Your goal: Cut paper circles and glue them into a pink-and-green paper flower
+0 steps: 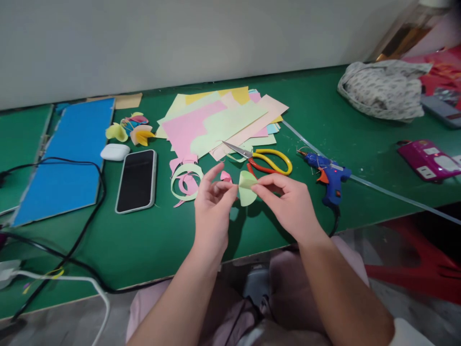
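A small light green paper disc (248, 192), creased across its middle, is held up between my two hands near the table's front edge. My left hand (215, 202) pinches its left edge between thumb and finger, other fingers partly raised. On its right edge, my right hand (288, 202) pinches it with thumb and index finger. Just behind the disc lie a small pink paper piece (225, 176) and scissors with yellow and red handles (277, 161), their blades pointing left. Left of my left hand are a green paper ring (176, 185) and curled pink scraps (189, 184).
Coloured paper sheets (230, 120) are piled at the back. A blue glue gun (329, 175) lies right, a phone (137, 180), white case (115, 152) and paper flowers (142, 135) left. Black cables (86, 226) cross the green table (162, 250). A cloth bundle (382, 89) sits back right.
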`<state>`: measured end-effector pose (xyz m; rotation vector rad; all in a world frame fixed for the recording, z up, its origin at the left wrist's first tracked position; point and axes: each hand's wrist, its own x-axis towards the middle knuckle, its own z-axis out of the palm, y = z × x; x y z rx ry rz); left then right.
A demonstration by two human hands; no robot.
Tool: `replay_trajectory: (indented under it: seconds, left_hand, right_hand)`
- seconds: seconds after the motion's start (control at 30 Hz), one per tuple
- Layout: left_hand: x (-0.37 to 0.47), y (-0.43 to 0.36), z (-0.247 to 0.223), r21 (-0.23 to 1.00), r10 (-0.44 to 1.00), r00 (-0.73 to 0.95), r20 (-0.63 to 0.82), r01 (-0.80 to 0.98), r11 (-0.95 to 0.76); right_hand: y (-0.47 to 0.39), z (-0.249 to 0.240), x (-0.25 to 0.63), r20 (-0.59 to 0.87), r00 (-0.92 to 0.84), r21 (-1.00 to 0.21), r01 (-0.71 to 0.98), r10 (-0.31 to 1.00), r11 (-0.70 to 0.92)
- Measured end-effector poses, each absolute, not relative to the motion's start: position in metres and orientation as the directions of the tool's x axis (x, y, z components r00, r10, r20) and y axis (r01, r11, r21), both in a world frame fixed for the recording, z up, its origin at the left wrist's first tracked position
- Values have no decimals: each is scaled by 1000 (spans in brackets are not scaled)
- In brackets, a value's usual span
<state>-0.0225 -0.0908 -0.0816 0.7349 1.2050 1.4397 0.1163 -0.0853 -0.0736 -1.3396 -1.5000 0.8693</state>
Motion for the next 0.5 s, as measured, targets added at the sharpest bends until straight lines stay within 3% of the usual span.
replay_trajectory:
  seconds: [0.1,0.2,0.5]
  left_hand:
    - [-25,-89,-82,930,949,-263,-172,-360,69]
    - [-24,-90,-81,928,971,-179,-160,-362,86]
    - [-22,-93,-81,934,981,-150,-125,-352,65]
  right_hand:
    - [-84,-74,117,149,59,-954,270,987,128]
    - [-84,-75,117,137,65,-965,234,988,119]
    - [-87,-74,114,172,7,-933,322,985,161]
